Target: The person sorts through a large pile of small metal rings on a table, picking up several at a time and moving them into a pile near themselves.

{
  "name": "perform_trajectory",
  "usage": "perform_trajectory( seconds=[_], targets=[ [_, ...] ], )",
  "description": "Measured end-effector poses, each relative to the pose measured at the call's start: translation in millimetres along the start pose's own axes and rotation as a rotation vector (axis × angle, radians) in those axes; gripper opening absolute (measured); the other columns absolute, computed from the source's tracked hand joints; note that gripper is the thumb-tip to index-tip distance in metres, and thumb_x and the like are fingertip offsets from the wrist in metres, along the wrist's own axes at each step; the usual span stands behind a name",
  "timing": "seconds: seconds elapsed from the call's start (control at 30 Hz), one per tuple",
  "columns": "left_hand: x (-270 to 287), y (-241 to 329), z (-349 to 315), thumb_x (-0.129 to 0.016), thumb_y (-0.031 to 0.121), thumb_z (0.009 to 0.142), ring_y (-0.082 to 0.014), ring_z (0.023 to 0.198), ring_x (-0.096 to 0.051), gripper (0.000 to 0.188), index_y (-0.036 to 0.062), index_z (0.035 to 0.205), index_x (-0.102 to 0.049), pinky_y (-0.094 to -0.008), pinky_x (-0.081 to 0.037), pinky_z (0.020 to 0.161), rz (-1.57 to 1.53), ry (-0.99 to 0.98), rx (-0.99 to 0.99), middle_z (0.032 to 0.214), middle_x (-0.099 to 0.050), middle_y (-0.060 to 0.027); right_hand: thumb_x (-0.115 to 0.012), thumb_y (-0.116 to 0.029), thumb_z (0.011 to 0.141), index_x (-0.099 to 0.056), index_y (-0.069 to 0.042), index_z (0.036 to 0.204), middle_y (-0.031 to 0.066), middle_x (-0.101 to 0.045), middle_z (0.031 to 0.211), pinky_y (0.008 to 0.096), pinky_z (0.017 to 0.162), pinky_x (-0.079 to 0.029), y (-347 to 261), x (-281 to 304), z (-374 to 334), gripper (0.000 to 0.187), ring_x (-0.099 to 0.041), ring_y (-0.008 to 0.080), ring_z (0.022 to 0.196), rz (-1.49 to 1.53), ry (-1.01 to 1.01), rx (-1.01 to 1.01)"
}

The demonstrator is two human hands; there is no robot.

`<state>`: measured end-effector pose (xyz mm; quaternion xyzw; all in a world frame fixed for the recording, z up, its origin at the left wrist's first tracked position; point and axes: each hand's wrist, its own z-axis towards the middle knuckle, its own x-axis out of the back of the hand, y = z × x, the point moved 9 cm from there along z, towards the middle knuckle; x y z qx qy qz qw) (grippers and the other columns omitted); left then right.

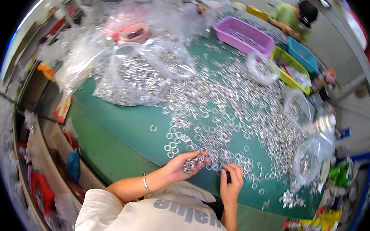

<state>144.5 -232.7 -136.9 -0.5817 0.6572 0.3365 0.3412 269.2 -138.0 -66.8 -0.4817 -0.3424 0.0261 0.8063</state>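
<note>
My left hand (186,165), palm up with curled fingers, cradles a bunch of small silvery metal rings (193,163) near the table's front edge. To its right, my right hand (231,183) has its fingers bent toward the thumb; whether a ring sits between the tips is too small to make out. Just beyond both hands, loose metal rings (217,136) lie scattered and heaped across the green table (117,124). A large clear plastic bag (132,77) full of the same rings rests farther off to the left.
Purple (243,39), yellow-green (290,68) and blue (303,54) bins line the far right. Clear bags with rings (308,159) stand along the right edge. Empty-looking plastic bags (169,22) pile up at the back. A co-worker in green (290,18) bends over the far end.
</note>
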Motion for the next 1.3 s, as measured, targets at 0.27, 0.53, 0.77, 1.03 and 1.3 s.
perform_trajectory(
  seconds=[0.27, 0.53, 0.77, 1.03, 1.3],
  targets=[
    [-0.5, 87.5, -16.6, -0.054, 0.011, 0.093, -0.019, 0.083, -0.056, 0.02, 0.0033, 0.112, -0.054, -0.0311, -0.05, 0.066, -0.343, -0.009, -0.329, 0.099, -0.057, -0.0124, -0.061, 0.005, 0.081, -0.065, 0.002, 0.091, 0.0134, -0.062, 0.089, 0.0354, 0.079, -0.045, 7.6, -6.0, -6.4, 0.011, -0.057, 0.0281, 0.086, 0.082, 0.011, 0.029],
    [-30.1, 164.5, -36.6, -0.051, 0.011, 0.093, -0.0099, 0.067, -0.053, 0.02, 0.0055, 0.112, -0.052, -0.0223, -0.04, 0.047, -0.292, -0.065, -0.501, 0.09, -0.056, -0.0071, -0.06, 0.005, 0.082, -0.066, 0.003, 0.09, 0.0138, -0.064, 0.088, 0.0364, 0.076, -0.046, 16.5, -0.7, -13.5, 0.01, -0.058, 0.0288, 0.084, 0.105, 0.08, 0.016],
    [-7.5, 109.5, 14.4, -0.046, 0.014, 0.093, -0.0147, 0.072, -0.054, 0.026, 0.0018, 0.115, -0.052, -0.0239, -0.042, 0.05, -0.236, -0.02, -0.297, 0.09, -0.056, -0.0104, -0.057, 0.005, 0.084, -0.064, 0.004, 0.089, 0.0122, -0.062, 0.083, 0.0314, 0.071, -0.046, 21.1, 0.7, -18.0, 0.008, -0.058, 0.023, 0.077, 0.134, 0.129, 0.002],
    [-46.0, 5.1, 51.6, -0.048, 0.019, 0.095, -0.0179, 0.084, -0.06, 0.023, 0.0008, 0.102, -0.059, -0.027, -0.048, 0.059, 0.093, -0.02, -0.235, 0.095, -0.062, -0.0112, -0.041, -0.026, 0.101, -0.033, 0.002, 0.141, 0.0179, -0.043, 0.138, 0.042, 0.105, -0.035, 27.2, -21.5, -6.4, 0.049, -0.046, 0.0267, 0.124, 0.852, 0.368, -0.308],
    [-116.5, -10.2, 21.6, -0.044, 0.011, 0.099, -0.0184, 0.113, -0.056, 0.029, 0.0024, 0.121, -0.062, -0.0297, -0.041, 0.099, 1.106, -0.206, -0.839, 0.122, -0.062, -0.0115, -0.031, -0.033, 0.103, -0.03, -0.005, 0.145, 0.0153, -0.037, 0.145, 0.0487, 0.112, -0.03, 18.2, -50.3, 31.9, 0.051, -0.039, 0.0305, 0.131, 1.484, 0.301, -0.604]
  ],
)
